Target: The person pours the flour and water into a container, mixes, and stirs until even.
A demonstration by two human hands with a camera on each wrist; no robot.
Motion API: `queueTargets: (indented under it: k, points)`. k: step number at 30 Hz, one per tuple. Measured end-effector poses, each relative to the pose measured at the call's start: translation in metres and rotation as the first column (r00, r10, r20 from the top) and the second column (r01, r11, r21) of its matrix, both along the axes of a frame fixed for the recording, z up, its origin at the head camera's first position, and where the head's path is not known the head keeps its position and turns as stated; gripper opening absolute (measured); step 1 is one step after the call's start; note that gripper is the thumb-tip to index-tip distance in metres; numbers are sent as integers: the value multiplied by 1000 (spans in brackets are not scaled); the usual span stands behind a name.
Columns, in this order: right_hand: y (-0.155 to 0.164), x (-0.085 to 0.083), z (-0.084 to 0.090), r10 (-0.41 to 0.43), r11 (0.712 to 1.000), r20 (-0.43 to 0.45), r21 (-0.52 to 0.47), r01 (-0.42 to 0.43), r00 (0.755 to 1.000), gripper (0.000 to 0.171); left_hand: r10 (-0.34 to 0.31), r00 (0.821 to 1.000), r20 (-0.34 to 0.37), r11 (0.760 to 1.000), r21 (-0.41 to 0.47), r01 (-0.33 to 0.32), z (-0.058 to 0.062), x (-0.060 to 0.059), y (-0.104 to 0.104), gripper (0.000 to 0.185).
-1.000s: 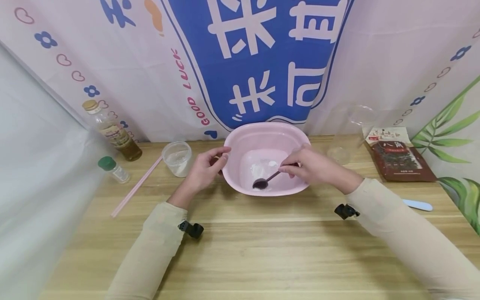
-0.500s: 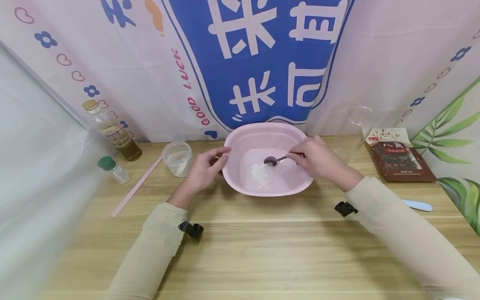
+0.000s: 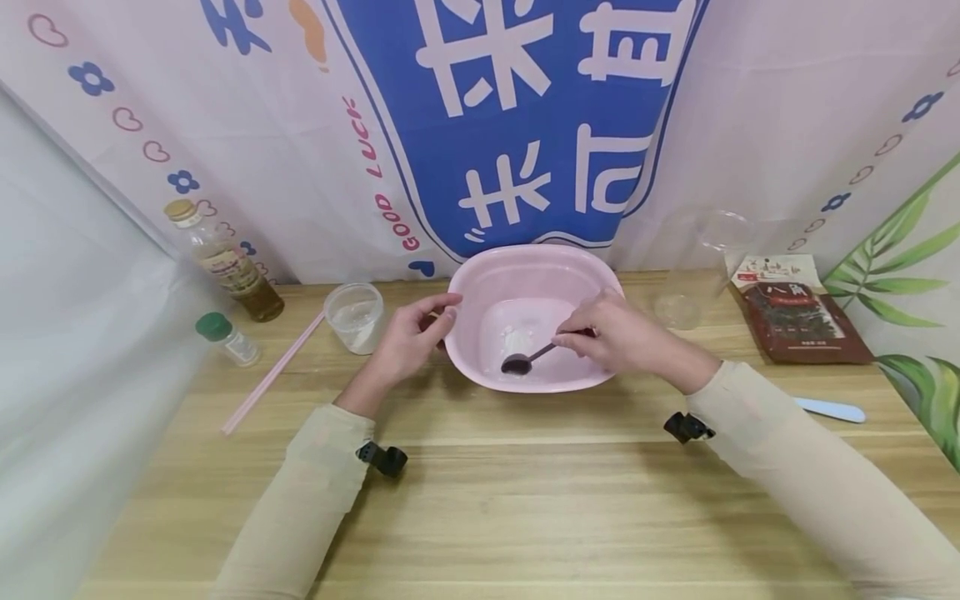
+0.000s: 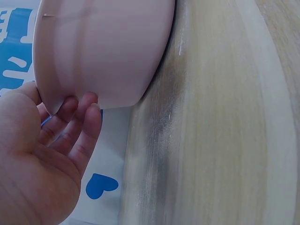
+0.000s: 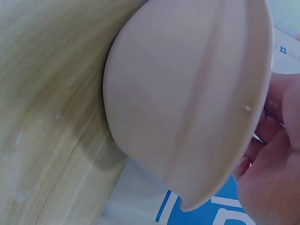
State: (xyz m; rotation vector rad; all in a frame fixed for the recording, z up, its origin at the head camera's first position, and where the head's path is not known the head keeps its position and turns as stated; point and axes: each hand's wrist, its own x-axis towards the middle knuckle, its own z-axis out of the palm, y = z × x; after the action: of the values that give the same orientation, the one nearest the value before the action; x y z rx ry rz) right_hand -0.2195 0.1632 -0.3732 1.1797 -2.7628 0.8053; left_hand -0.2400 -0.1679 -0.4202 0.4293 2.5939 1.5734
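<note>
Head view: the pink basin (image 3: 534, 275) stands at the far middle of the wooden table (image 3: 480, 500); the right hand (image 3: 622, 337) pinches the handle of a dark spoon (image 3: 525, 359), its bowl low in the near-left part of the basin beside white powder (image 3: 519, 337) — judged a stirring step, the next stroke needing the spoon kept inside the rim. The left hand (image 3: 408, 337) rests against the basin's left wall, fingers loosely straight. A clear cup (image 3: 355, 317), pink stick (image 3: 272, 373), oil bottle (image 3: 225, 262) and small jar (image 3: 227, 337) stand left; a brown packet (image 3: 798, 312) lies right — none obstructs. Left wrist view: fingertips (image 4: 89, 105) touch the basin wall. Right wrist view: the basin's outer wall fills the frame; the grip cannot be told here
</note>
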Motion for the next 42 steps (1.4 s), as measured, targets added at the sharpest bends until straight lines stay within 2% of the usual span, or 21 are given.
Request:
queueTargets:
  k: [4, 7, 10, 14, 20, 29, 33, 37, 42]
  points:
    - [-1, -3, -1, -103, 994, -21, 18, 104, 994, 13, -3, 1000, -4, 1000, 3, 3, 0, 0, 0, 38]
    - [1, -6, -1, -208, 977, -43, 36, 210, 977, 13, -6, 1000, -6, 1000, 6, 6, 0, 0, 0, 38]
    - [3, -8, -1, -268, 961, -58, 52, 271, 962, 14, -5, 1000, -6, 1000, 12, 6, 0, 0, 0, 38]
    - [5, -7, 0, -255, 963, -65, 67, 259, 965, 13, -4, 1000, -5, 1000, 15, 4, 0, 0, -1, 38]
    - [1, -2, 4, -142, 987, -35, 77, 144, 989, 14, -3, 1000, -7, 1000, 14, 3, 1, 0, 0, 38]
    - [-8, -1, -1, -19, 1000, -43, -25, 18, 999, 10, -8, 1000, -15, 1000, 22, 8, -1, 0, 0, 37]
    - [-11, -4, -3, -94, 995, 20, -35, 94, 995, 12, -7, 1000, -9, 1000, 20, 7, 0, 0, 0, 38]
    - [-13, -9, -5, -202, 978, 107, -23, 206, 974, 16, -7, 1000, -6, 1000, 10, 7, 1, 1, -1, 39]
    - [-12, -15, -5, -308, 951, 96, 16, 308, 946, 20, -4, 1000, -2, 1000, 11, 4, 1, 1, 0, 39]
